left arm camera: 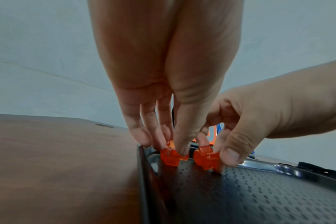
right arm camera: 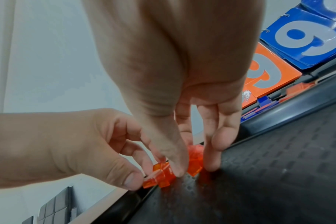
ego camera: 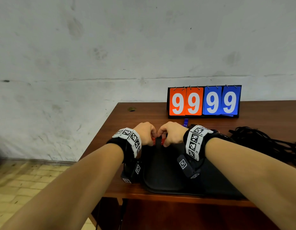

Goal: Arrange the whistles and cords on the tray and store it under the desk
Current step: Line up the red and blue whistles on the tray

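Standing behind tray (ego camera: 162,180): scoreboard (ego camera: 204,101), cords (ego camera: 266,143).

The reddish-brown wooden tabletop (ego camera: 144,113) carries a black textured plastic tray (ego camera: 162,171), a flip scoreboard reading 9999 (ego camera: 204,101), a blue whistle (ego camera: 185,122) and tangled black cords (ego camera: 263,143).

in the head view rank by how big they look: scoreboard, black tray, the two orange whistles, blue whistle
1. Black tray
2. Scoreboard
3. Blue whistle and the two orange whistles: all tiny and partly hidden, so unranked.
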### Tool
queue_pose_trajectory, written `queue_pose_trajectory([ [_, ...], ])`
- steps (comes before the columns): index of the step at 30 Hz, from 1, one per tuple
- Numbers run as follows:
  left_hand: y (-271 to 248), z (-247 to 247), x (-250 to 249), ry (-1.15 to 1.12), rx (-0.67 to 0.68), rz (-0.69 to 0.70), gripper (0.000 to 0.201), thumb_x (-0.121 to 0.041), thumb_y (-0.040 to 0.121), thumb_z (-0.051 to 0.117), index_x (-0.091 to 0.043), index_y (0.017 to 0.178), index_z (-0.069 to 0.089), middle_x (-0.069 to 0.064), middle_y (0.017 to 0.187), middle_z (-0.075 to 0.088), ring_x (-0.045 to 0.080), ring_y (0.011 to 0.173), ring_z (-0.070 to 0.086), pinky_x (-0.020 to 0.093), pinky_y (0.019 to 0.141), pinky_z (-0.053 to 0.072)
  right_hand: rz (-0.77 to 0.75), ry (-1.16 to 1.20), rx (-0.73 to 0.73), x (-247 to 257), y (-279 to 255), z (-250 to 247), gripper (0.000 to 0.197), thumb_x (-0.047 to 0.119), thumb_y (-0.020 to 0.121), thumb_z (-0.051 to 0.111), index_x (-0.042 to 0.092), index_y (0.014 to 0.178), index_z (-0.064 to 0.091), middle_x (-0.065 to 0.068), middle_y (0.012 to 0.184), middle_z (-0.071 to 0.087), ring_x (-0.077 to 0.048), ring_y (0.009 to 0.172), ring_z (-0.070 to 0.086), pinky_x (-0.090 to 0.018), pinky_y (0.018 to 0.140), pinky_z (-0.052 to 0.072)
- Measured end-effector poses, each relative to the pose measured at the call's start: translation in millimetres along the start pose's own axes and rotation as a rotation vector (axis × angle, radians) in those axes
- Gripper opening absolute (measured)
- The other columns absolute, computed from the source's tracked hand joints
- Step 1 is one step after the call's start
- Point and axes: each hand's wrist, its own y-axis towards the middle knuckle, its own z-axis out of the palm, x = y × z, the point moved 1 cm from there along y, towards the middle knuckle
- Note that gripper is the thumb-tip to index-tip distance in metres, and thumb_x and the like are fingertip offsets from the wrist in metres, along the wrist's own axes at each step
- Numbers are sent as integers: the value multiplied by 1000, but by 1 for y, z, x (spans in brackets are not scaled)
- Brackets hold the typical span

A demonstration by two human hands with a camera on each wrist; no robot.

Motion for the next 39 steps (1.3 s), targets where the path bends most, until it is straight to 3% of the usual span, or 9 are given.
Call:
queue_pose_trajectory([
  [4,-2,-1,3,-20,-19,-49,29,-21,74,82,-21,101,71,-1,99,70,18,93,66,33,85,56,-6,-38,11,3,1,0,51,13,72,83,23,119,66,3,105,66,-15,94,63,-24,78,50],
  [9,-4,0,2,-4,33,-51,25,-19,77,80,-19,102,74,0,99,72,18,91,67,31,83,55,-26,-160,37,11,4,0,53,12,73,82,21,123,64,4,106,63,-18,98,62,-30,85,54],
  [11,-4,1,1,3,39,-61,25,-17,78,80,-19,102,74,1,100,73,19,92,68,33,85,56,-33,-140,24,9,4,2,51,12,73,81,22,120,65,3,108,65,-17,97,62,-28,83,53],
  [16,-2,3,2,4,26,-82,27,-18,78,80,-18,104,74,-1,97,73,18,95,68,35,91,55,-30,-42,-29,0,1,0,32,12,71,82,24,95,65,1,103,66,-19,93,64,-28,76,54],
  [19,-1,4,2,1,35,-83,24,-18,79,80,-20,102,73,-1,100,73,17,96,68,36,92,55,8,-32,-51,-4,2,1,39,26,72,83,22,105,62,3,103,59,-17,94,58,-22,66,44],
  [21,-1,4,2,-2,34,-83,24,-19,79,80,-20,102,73,-1,100,73,16,96,68,36,92,55,36,-33,-37,-5,3,2,45,34,74,81,20,113,61,4,103,59,-16,94,58,-23,66,43],
  [29,2,4,5,14,25,-72,23,-16,77,81,-22,99,74,-1,98,73,16,92,68,37,90,57,44,25,10,0,6,6,34,20,74,82,20,103,64,-3,100,70,-21,88,69,-30,69,58],
  [39,2,4,7,14,26,-69,25,-17,77,82,-20,101,75,0,98,74,17,92,69,38,90,57,70,59,17,5,10,9,35,20,74,82,22,103,64,-5,101,69,-24,89,70,-37,72,61],
])
